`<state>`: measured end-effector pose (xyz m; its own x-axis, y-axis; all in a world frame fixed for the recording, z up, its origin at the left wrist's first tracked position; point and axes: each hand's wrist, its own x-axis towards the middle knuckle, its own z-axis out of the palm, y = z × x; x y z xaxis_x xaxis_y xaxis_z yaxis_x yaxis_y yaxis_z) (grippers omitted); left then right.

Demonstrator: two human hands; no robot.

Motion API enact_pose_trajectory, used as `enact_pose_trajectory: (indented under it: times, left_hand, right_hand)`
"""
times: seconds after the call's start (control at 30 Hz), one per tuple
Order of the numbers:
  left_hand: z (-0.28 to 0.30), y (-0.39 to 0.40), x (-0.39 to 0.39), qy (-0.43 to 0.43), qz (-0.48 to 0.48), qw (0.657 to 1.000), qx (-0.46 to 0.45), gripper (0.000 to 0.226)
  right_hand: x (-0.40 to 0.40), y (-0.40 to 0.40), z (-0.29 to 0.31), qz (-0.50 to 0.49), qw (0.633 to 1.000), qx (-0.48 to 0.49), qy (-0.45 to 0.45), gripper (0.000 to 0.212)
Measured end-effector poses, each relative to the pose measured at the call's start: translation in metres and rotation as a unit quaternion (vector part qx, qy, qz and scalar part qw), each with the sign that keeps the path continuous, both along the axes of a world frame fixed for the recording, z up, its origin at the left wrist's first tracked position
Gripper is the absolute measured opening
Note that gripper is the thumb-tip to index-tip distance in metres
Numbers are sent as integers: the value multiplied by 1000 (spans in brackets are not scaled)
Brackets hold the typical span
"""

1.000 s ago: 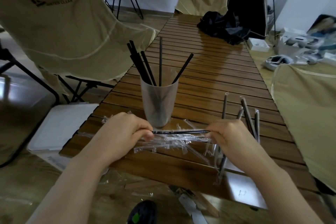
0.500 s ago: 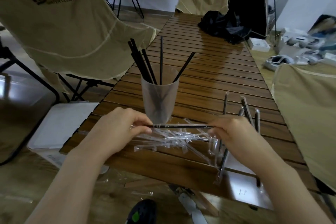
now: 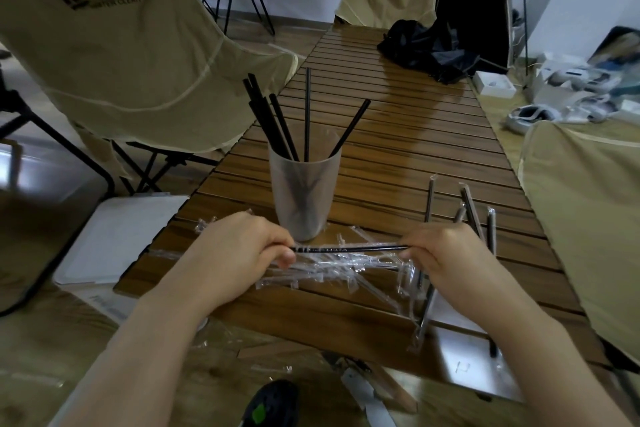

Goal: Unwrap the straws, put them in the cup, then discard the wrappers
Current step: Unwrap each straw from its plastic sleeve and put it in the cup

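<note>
Slatted wooden table [image 3: 398, 149] carried a cup [image 3: 303, 198] of black straws, with wrappers [image 3: 332, 270] heaped before it. Left hand [image 3: 239, 253] and right hand [image 3: 446, 253] each pinched one end of a level straw [image 3: 349, 248] above the heap. Wrapped straws [image 3: 467, 211] lay right.

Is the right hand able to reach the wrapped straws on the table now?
Probably not yet: the right hand and left hand both pinch a black straw. The wrapped straws lie just beyond, unobstructed.

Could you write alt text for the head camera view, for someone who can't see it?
Two hands, left and right, hold a black straw level above clear wrappers on a wooden table, before a cup holding straws.
</note>
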<state>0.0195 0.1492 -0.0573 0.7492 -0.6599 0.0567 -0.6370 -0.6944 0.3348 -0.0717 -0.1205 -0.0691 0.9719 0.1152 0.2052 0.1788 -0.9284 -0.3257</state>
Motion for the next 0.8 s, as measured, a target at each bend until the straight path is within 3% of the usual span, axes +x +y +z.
enact_pose_trajectory:
  times: [0.23, 0.5, 0.8]
  left_hand:
    - [-1, -6, -4, 3, -22, 1000, 6, 19]
    - [14, 2, 1, 89, 16, 993, -73, 11]
    - [22, 15, 6, 89, 41, 988, -122, 5]
  right_hand:
    - [-2, -1, 8, -17, 999, 35, 2, 12]
    - [-6, -4, 14, -27, 996, 82, 28, 15]
    - [-6, -8, 16, -20, 996, 85, 20, 14]
